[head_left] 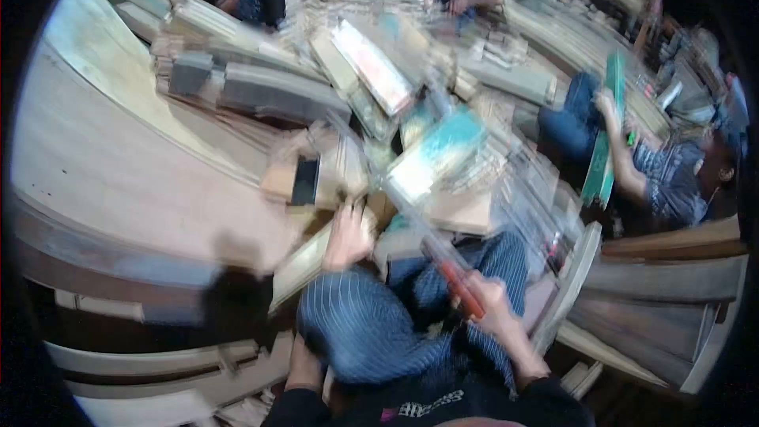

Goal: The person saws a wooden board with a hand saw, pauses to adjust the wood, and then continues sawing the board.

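Observation:
My right hand (486,300) is closed around the red handle of a handsaw (423,229). Its long blade, smeared by motion, points up and to the left past my knees. My left hand (348,237) grips a pale wooden board (304,269) beside my left knee, though blur hides the exact hold of its fingers. Just beyond that hand, a dark flat rectangle (305,182) lies against light wood blocks (278,180). A board with a worn green and white face (439,150) rests on the pile in front of me.
Stacked planks and offcuts surround me. A large curved pale panel (142,166) spans the left, and more boards (656,285) lie at the right. Another person (672,174) at the right holds a green plank (607,150). Other people sit at the back.

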{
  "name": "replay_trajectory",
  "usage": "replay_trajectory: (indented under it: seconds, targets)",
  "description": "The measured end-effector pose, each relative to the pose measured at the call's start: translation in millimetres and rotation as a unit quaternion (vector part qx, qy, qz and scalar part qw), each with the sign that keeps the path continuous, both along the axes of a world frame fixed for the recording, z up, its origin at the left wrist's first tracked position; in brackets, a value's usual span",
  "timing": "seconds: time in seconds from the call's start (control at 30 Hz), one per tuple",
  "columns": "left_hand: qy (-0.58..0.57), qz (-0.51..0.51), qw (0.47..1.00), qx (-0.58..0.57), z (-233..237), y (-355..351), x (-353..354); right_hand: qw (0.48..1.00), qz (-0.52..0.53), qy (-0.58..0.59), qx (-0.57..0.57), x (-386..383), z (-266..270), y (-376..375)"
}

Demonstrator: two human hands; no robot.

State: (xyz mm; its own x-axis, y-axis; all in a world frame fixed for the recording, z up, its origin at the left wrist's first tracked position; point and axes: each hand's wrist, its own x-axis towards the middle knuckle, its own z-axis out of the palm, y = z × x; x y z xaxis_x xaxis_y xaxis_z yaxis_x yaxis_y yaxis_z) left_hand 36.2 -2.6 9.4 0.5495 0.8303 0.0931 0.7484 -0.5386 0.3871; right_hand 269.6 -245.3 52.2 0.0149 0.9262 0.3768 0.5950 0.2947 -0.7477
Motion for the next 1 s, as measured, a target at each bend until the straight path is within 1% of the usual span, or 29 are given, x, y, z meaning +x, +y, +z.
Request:
replay_trajectory:
  seconds: [0.03, 0.07, 0.1, 0.13, 0.2, 0.23, 0.33, 0.37, 0.43, 0.5, 0.57, 0.67, 0.7, 0.8, 0.9, 1.0]
  targets:
    - [-0.005, -0.003, 1.000, 0.005, -2.0, 1.7, -0.1, 1.000, -0.015, 0.011, 0.017, -4.0, 8.7, 10.8]
    - [-0.008, -0.005, 1.000, 0.008, -5.5, 3.2, -0.8, 0.996, -0.032, 0.082, -0.022, -10.9, 10.3, 14.3]
    - [-0.012, -0.009, 1.000, 0.007, -8.3, 5.1, -1.6, 0.998, -0.040, 0.043, 0.002, -5.5, 1.5, 25.5]
    - [-0.015, -0.014, 1.000, 0.008, -11.2, 8.5, -2.0, 0.998, -0.063, 0.025, -0.007, -9.0, 9.1, 33.8]
    - [-0.022, -0.021, 0.999, 0.012, -21.1, 11.8, -4.1, 0.996, -0.064, 0.061, 0.027, -8.8, 13.7, 52.8]
    - [-0.020, -0.024, 0.999, 0.006, -19.0, 10.9, -5.0, 0.995, -0.065, 0.070, 0.020, -8.3, 10.4, 58.4]
    - [0.001, -0.004, 1.000, -0.021, -11.2, 5.9, -5.0, 0.996, -0.078, 0.050, -0.008, -9.6, 12.0, 57.6]
    - [0.009, 0.000, 1.000, -0.006, -9.9, 4.1, -3.9, 0.992, -0.074, 0.093, 0.041, -14.1, 16.8, 57.9]
    - [0.025, 0.006, 0.999, 0.021, -10.8, -0.2, -0.8, 0.993, -0.076, 0.078, 0.050, -14.3, 5.4, 53.5]
    - [0.034, 0.012, 0.999, 0.008, -11.9, -2.0, 1.5, 0.992, -0.078, 0.074, 0.060, -16.4, 1.9, 49.9]
    - [0.029, 0.009, 0.999, 0.021, -14.9, -1.9, 1.0, 0.994, -0.060, 0.076, 0.044, -15.8, -5.1, 48.8]
    - [0.029, 0.013, 0.999, 0.038, -16.3, -1.7, 0.7, 0.996, -0.047, 0.070, 0.042, -17.9, -1.5, 48.5]
    - [0.050, 0.007, 0.999, 0.021, -12.9, -1.9, 0.6, 0.996, -0.046, 0.065, 0.043, -18.5, -0.7, 48.9]
    - [0.070, 0.004, 0.997, 0.024, -21.5, 1.6, -0.6, 0.994, -0.038, 0.090, 0.043, -16.1, -9.1, 49.9]
    - [0.063, 0.006, 0.998, 0.022, -22.5, 2.3, -0.7, 0.994, -0.061, 0.072, 0.061, -19.5, -3.3, 50.2]
    - [0.054, 0.010, 0.998, 0.029, -37.2, 7.5, -2.3, 0.994, -0.073, 0.067, 0.043, -21.2, -3.8, 48.9]
